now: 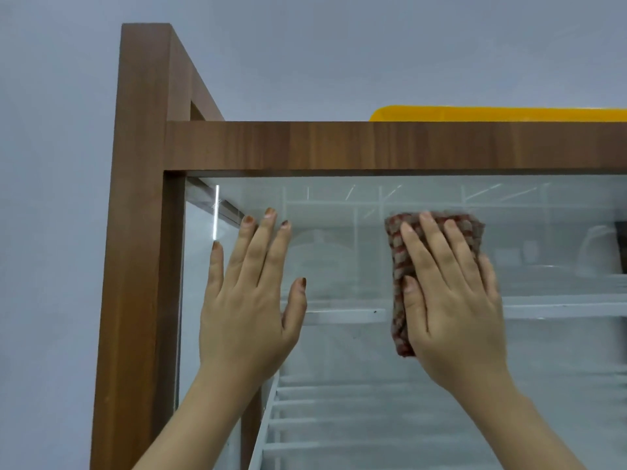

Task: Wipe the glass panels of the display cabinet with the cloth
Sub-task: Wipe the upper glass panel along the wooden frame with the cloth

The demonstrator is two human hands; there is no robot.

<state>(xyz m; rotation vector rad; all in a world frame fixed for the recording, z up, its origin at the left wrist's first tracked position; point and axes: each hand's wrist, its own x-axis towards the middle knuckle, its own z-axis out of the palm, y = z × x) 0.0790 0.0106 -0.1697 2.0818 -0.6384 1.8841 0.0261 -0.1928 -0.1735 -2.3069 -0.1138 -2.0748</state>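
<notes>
Glass panel (339, 262) of the display cabinet (339, 145), with the cloth (397, 252) pressed to its upper part.
Head view: the left hand (247, 300) lies open, its straight fingers spread on the glass near the cabinet's upper left corner. The right hand (448, 300), fingers also straight, presses the folded checked cloth flat against the glass just beside it. White shelves (559, 308) show behind the glass, and a yellow item (492, 114) sits on top.

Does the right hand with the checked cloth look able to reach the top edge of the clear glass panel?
Probably yes: the right hand presses the cloth flat on the glass panel, close below the brown wooden rail; only bare glass lies between.
</notes>
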